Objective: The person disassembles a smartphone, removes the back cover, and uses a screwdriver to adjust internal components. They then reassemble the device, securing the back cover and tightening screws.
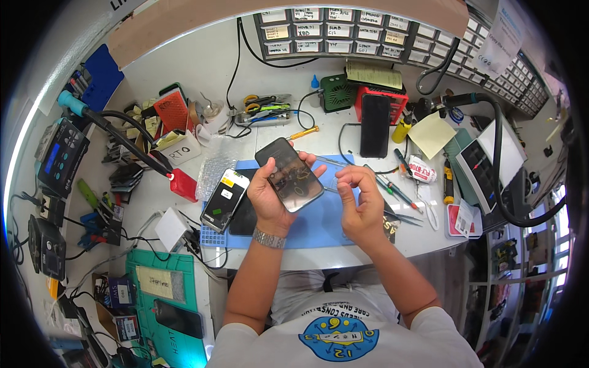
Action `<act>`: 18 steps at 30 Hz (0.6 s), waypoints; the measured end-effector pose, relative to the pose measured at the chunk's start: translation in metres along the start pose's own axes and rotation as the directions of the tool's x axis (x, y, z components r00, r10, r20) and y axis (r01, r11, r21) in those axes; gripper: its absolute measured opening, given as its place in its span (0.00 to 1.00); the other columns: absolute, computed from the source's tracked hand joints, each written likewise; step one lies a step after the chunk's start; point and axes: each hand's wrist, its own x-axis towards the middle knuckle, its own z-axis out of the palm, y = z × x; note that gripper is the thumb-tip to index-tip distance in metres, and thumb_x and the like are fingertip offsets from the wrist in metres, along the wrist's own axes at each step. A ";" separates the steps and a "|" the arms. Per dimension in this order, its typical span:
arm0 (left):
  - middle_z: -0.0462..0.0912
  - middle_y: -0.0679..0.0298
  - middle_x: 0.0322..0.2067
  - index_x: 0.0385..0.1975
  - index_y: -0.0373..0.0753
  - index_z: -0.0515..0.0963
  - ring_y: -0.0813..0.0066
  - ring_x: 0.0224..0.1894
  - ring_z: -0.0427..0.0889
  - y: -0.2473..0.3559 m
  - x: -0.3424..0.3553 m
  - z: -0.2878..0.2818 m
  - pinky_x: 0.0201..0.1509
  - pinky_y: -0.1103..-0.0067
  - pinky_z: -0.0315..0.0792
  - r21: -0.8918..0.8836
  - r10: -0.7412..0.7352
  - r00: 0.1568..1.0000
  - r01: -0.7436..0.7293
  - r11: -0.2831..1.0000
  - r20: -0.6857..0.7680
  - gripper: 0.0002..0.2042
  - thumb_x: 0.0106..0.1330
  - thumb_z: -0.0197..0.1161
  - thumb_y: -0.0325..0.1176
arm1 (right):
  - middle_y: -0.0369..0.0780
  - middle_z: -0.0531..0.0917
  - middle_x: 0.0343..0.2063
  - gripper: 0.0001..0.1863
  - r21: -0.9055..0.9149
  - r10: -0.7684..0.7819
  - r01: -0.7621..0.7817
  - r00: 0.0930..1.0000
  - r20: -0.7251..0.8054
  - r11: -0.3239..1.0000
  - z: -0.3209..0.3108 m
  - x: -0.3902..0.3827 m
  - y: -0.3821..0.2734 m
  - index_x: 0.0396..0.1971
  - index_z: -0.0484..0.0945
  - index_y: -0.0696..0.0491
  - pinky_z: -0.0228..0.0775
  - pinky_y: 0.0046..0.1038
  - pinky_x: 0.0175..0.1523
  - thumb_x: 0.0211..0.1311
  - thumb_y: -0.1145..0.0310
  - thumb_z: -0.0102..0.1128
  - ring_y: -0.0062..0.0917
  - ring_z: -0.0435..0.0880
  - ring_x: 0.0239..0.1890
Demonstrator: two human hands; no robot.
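A dark smartphone (pixel 287 175) rests tilted in my left hand (pixel 273 205), its glossy face up with reflections on it. The left fingers and thumb wrap its sides. Close to the phone's right edge, my right hand (pixel 363 205) is closed with thumb and fingers pressed together; whatever they hold, if anything, is too small or clear to make out. A clear thin-edged piece (pixel 331 161) shows between the hands, above the blue work mat (pixel 313 236). Left of my left hand lie a white-framed phone (pixel 225 199) bearing stickers and a dark flat slab (pixel 243 219), partly hidden.
A black phone (pixel 374 126) leans against a red box (pixel 399 105) at the back. Tweezers (pixel 402 216), a white bottle (pixel 422 170) and a yellow-black cutter (pixel 448 183) lie right. Bubble wrap (pixel 215 161) and a red-tipped hot-air handle (pixel 182 184) are left. Drawers (pixel 331 30) line the wall.
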 end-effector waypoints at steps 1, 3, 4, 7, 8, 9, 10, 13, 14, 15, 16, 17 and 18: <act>0.85 0.45 0.55 0.66 0.32 0.74 0.40 0.69 0.81 -0.002 -0.001 0.001 0.73 0.39 0.75 -0.015 -0.007 1.000 0.006 1.000 -0.009 0.25 0.79 0.59 0.44 | 0.44 0.82 0.52 0.03 0.043 -0.001 0.001 1.000 -0.004 0.999 0.004 -0.003 -0.003 0.46 0.80 0.57 0.71 0.30 0.62 0.80 0.74 0.63 0.30 0.80 0.52; 0.84 0.47 0.55 0.59 0.31 0.78 0.42 0.72 0.78 -0.003 -0.004 0.009 0.75 0.41 0.75 -0.048 -0.023 0.999 0.022 0.999 -0.022 0.18 0.78 0.65 0.38 | 0.45 0.80 0.55 0.03 0.089 -0.012 0.013 1.000 -0.008 0.996 0.010 -0.005 -0.008 0.47 0.79 0.58 0.72 0.28 0.63 0.80 0.76 0.63 0.29 0.80 0.53; 0.84 0.47 0.55 0.59 0.31 0.78 0.43 0.72 0.78 -0.005 -0.004 0.009 0.75 0.42 0.76 -0.043 -0.020 0.997 0.017 0.999 -0.071 0.18 0.77 0.66 0.35 | 0.44 0.80 0.54 0.03 0.085 -0.054 0.055 0.998 -0.015 0.995 0.012 -0.005 -0.007 0.47 0.79 0.58 0.73 0.29 0.63 0.80 0.77 0.63 0.29 0.81 0.54; 0.84 0.49 0.54 0.58 0.27 0.77 0.46 0.74 0.77 -0.007 -0.006 0.006 0.75 0.48 0.79 -0.052 -0.041 0.987 0.033 0.998 -0.153 0.17 0.73 0.69 0.26 | 0.44 0.79 0.53 0.04 0.071 -0.133 0.136 0.990 -0.037 0.988 0.020 -0.003 -0.003 0.47 0.81 0.58 0.74 0.31 0.65 0.77 0.79 0.64 0.30 0.82 0.56; 0.83 0.46 0.55 0.59 0.24 0.75 0.46 0.72 0.78 -0.008 -0.006 0.004 0.74 0.51 0.80 -0.071 -0.050 0.987 0.039 0.997 -0.156 0.19 0.73 0.69 0.26 | 0.44 0.79 0.53 0.04 0.067 -0.133 0.136 0.990 -0.043 0.988 0.020 -0.003 -0.003 0.46 0.81 0.58 0.75 0.31 0.64 0.77 0.79 0.65 0.30 0.83 0.55; 0.81 0.44 0.56 0.60 0.22 0.73 0.47 0.70 0.79 -0.010 -0.006 0.001 0.72 0.54 0.82 -0.090 -0.057 0.985 0.043 0.995 -0.161 0.21 0.74 0.68 0.26 | 0.44 0.80 0.53 0.04 0.065 -0.133 0.135 0.990 -0.046 0.989 0.021 -0.003 -0.002 0.46 0.82 0.58 0.75 0.31 0.64 0.76 0.80 0.66 0.30 0.83 0.55; 0.80 0.41 0.57 0.62 0.20 0.71 0.48 0.68 0.80 -0.011 -0.005 0.000 0.71 0.56 0.84 -0.108 -0.065 0.984 0.047 0.993 -0.166 0.22 0.74 0.68 0.26 | 0.44 0.80 0.52 0.04 0.063 -0.132 0.135 0.990 -0.049 0.989 0.022 -0.002 -0.002 0.45 0.83 0.58 0.75 0.30 0.63 0.75 0.80 0.67 0.31 0.83 0.55; 0.81 0.42 0.57 0.61 0.20 0.71 0.51 0.65 0.82 -0.010 -0.006 0.003 0.67 0.61 0.86 -0.143 -0.084 0.990 0.067 0.987 -0.114 0.21 0.75 0.67 0.27 | 0.44 0.81 0.51 0.05 0.047 -0.146 0.150 0.986 -0.081 0.988 0.024 -0.002 -0.002 0.43 0.85 0.58 0.76 0.30 0.61 0.72 0.81 0.70 0.31 0.84 0.53; 0.81 0.42 0.57 0.61 0.20 0.71 0.52 0.64 0.82 -0.011 -0.006 0.003 0.65 0.62 0.86 -0.122 -0.075 0.989 0.060 0.991 -0.127 0.21 0.76 0.67 0.27 | 0.44 0.81 0.50 0.05 0.039 -0.138 0.142 0.987 -0.084 0.989 0.024 -0.001 -0.003 0.43 0.85 0.58 0.77 0.30 0.61 0.71 0.81 0.70 0.31 0.84 0.52; 0.81 0.43 0.56 0.61 0.21 0.71 0.53 0.64 0.82 -0.012 -0.007 0.003 0.64 0.63 0.86 -0.100 -0.064 0.988 0.050 0.994 -0.140 0.22 0.76 0.67 0.28 | 0.44 0.82 0.50 0.05 0.033 -0.131 0.134 0.988 -0.086 0.990 0.024 -0.001 -0.005 0.42 0.86 0.58 0.77 0.30 0.60 0.70 0.81 0.71 0.31 0.84 0.52; 0.81 0.44 0.56 0.62 0.21 0.71 0.53 0.63 0.82 -0.012 -0.007 0.002 0.63 0.63 0.86 -0.079 -0.052 0.987 0.040 0.996 -0.153 0.22 0.76 0.67 0.28 | 0.44 0.82 0.49 0.06 0.027 -0.124 0.127 0.988 -0.087 0.992 0.025 -0.001 -0.006 0.42 0.86 0.58 0.77 0.30 0.60 0.69 0.82 0.71 0.32 0.84 0.51; 0.82 0.44 0.56 0.62 0.21 0.71 0.54 0.63 0.82 -0.012 -0.008 0.002 0.63 0.64 0.86 -0.071 -0.055 0.987 0.044 0.997 -0.154 0.22 0.76 0.67 0.29 | 0.44 0.82 0.49 0.05 0.023 -0.123 0.126 0.988 -0.092 0.992 0.026 -0.001 -0.005 0.41 0.86 0.58 0.77 0.30 0.60 0.69 0.82 0.72 0.32 0.84 0.51; 0.82 0.45 0.55 0.62 0.22 0.72 0.55 0.63 0.82 -0.014 -0.008 0.002 0.62 0.64 0.85 -0.065 -0.059 0.986 0.050 0.997 -0.155 0.21 0.76 0.67 0.29 | 0.44 0.82 0.49 0.05 0.016 -0.122 0.124 0.988 -0.097 0.992 0.026 -0.001 -0.004 0.41 0.87 0.57 0.78 0.30 0.59 0.68 0.82 0.72 0.32 0.84 0.51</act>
